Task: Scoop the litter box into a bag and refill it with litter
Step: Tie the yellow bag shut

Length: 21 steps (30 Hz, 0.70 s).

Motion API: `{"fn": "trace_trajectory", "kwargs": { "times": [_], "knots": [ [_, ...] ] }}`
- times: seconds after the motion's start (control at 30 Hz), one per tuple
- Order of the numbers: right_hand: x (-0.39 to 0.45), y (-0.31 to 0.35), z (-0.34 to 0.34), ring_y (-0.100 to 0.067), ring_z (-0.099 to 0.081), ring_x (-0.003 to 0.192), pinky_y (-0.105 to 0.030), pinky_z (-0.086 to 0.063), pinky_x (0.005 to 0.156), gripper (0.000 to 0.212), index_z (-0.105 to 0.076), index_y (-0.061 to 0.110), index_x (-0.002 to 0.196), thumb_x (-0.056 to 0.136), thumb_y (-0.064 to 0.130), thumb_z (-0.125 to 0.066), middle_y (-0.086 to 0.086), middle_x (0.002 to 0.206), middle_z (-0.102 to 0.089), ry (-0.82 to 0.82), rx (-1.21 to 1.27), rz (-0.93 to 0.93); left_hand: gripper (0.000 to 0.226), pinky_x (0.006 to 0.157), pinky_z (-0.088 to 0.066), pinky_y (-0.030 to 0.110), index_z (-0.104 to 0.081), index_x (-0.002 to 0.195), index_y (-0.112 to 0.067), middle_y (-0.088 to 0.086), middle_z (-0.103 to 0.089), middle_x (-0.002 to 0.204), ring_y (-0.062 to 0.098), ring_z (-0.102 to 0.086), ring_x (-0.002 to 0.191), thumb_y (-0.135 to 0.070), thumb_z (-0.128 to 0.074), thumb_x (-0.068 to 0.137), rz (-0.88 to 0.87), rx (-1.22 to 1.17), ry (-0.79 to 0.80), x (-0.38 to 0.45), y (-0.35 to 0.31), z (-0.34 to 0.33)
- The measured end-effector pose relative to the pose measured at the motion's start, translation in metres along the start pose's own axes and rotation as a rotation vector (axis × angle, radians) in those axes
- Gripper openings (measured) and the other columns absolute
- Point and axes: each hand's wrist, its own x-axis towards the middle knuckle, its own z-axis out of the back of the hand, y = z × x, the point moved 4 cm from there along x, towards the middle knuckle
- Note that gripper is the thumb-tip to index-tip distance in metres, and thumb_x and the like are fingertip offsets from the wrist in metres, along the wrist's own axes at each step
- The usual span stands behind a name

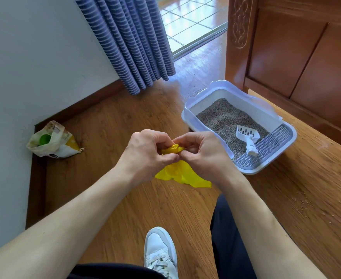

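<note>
A crumpled yellow plastic bag point(182, 174) hangs between my hands above the wooden floor. My left hand point(147, 154) and my right hand point(204, 154) both pinch its bunched top, fingertips close together. To the right stands a white litter box point(189, 115) filled with grey litter point(224, 119). A white slotted scoop point(247, 135) lies in the litter, its handle resting on the grey grid step point(266, 150). By the wall at left sits an open litter sack point(52, 141) with a green cup point(44, 139) inside.
A carved wooden cabinet point(294, 57) stands behind the litter box. A blue striped curtain point(133, 41) hangs by the glass door. Spilled grains point(304, 202) dot the floor at right. My white shoe point(160, 252) and dark trouser leg point(228, 238) are below.
</note>
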Motion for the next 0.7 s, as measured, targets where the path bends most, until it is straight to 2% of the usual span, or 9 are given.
{"fn": "trace_trajectory", "kwargs": {
  "times": [0.1, 0.17, 0.23, 0.33, 0.43, 0.5, 0.57, 0.63, 0.7],
  "knots": [
    [0.0, -0.001, -0.001, -0.003, -0.055, 0.056, -0.032, -0.053, 0.07, 0.019, -0.076, 0.022, 0.098, 0.082, 0.014, -0.069, 0.002, 0.063, -0.063, 0.072, 0.008, 0.021, 0.009, 0.056, -0.05, 0.03, -0.075, 0.079, -0.023, 0.001, -0.068, 0.069, 0.016, -0.061, 0.062, -0.027, -0.084, 0.077, 0.002, -0.008, -0.015, 0.002, 0.002, 0.002],
    [0.0, 0.002, -0.001, -0.017, -0.063, 0.064, -0.04, -0.058, 0.077, 0.02, -0.075, 0.022, 0.099, 0.079, 0.023, -0.071, -0.012, 0.071, -0.067, 0.093, 0.074, 0.044, 0.006, 0.052, -0.044, 0.026, -0.074, 0.079, -0.024, -0.001, -0.066, 0.067, 0.012, -0.054, 0.058, -0.025, -0.079, 0.081, -0.002, 0.001, -0.021, 0.003, 0.003, 0.003],
    [-0.001, 0.005, 0.0, -0.029, -0.073, 0.076, -0.042, -0.06, 0.08, 0.015, -0.074, 0.012, 0.1, 0.085, 0.01, -0.071, -0.018, 0.084, -0.073, 0.112, 0.196, 0.058, 0.005, 0.055, -0.044, 0.028, -0.071, 0.08, -0.024, -0.002, -0.063, 0.067, 0.009, -0.051, 0.058, -0.028, -0.073, 0.083, 0.001, -0.03, 0.001, 0.004, 0.004, 0.004],
    [-0.002, 0.011, 0.005, -0.02, -0.066, 0.065, -0.029, -0.055, 0.059, 0.011, -0.072, 0.004, 0.098, 0.09, 0.0, -0.065, -0.015, 0.075, -0.07, 0.114, 0.187, 0.091, 0.018, 0.062, -0.048, 0.041, -0.07, 0.086, -0.018, 0.014, -0.062, 0.076, 0.015, -0.052, 0.066, -0.035, -0.063, 0.083, 0.007, -0.169, 0.12, 0.003, -0.002, 0.005],
    [-0.003, 0.011, 0.011, -0.01, -0.054, 0.057, -0.023, -0.044, 0.052, 0.005, -0.072, 0.006, 0.09, 0.09, 0.01, -0.069, -0.002, 0.064, -0.062, 0.122, 0.146, 0.094, 0.016, 0.054, -0.039, 0.025, -0.069, 0.092, -0.009, 0.008, -0.051, 0.072, 0.009, -0.043, 0.061, -0.024, -0.066, 0.094, 0.012, -0.323, 0.211, 0.0, -0.008, 0.004],
    [-0.003, 0.01, 0.012, -0.015, -0.052, 0.062, -0.031, -0.042, 0.057, 0.01, -0.07, 0.006, 0.087, 0.09, 0.015, -0.07, -0.014, 0.065, -0.059, 0.114, 0.156, 0.106, 0.015, 0.053, -0.036, 0.019, -0.069, 0.092, -0.008, 0.003, -0.05, 0.072, 0.007, -0.041, 0.059, -0.023, -0.067, 0.093, 0.013, -0.366, 0.212, 0.001, -0.01, 0.003],
    [-0.003, 0.01, 0.014, -0.022, -0.047, 0.067, -0.039, -0.037, 0.061, 0.016, -0.068, 0.006, 0.085, 0.089, 0.021, -0.07, -0.027, 0.071, -0.054, 0.106, 0.206, 0.125, 0.027, 0.055, -0.039, 0.019, -0.069, 0.095, -0.003, 0.005, -0.054, 0.076, 0.009, -0.045, 0.065, -0.028, -0.068, 0.087, 0.045, -0.455, 0.223, 0.002, -0.009, 0.003],
    [-0.001, 0.012, 0.015, -0.023, -0.042, 0.066, -0.041, -0.032, 0.058, 0.02, -0.064, 0.007, 0.083, 0.088, 0.026, -0.069, -0.02, 0.069, -0.048, 0.078, 0.237, 0.134, 0.037, 0.057, -0.042, 0.022, -0.067, 0.097, 0.002, 0.011, -0.056, 0.081, 0.016, -0.047, 0.072, -0.03, -0.071, 0.08, 0.08, -0.576, 0.253, 0.005, -0.011, 0.002],
    [0.001, 0.014, 0.018, -0.021, -0.04, 0.063, -0.041, -0.031, 0.055, 0.019, -0.062, 0.008, 0.082, 0.088, 0.026, -0.066, -0.007, 0.067, -0.047, 0.025, 0.202, 0.157, 0.034, 0.057, -0.043, 0.024, -0.068, 0.096, 0.0, 0.013, -0.058, 0.083, 0.022, -0.048, 0.074, -0.028, -0.073, 0.077, 0.067, -0.605, 0.245, 0.01, -0.016, 0.002]
  ]
}}
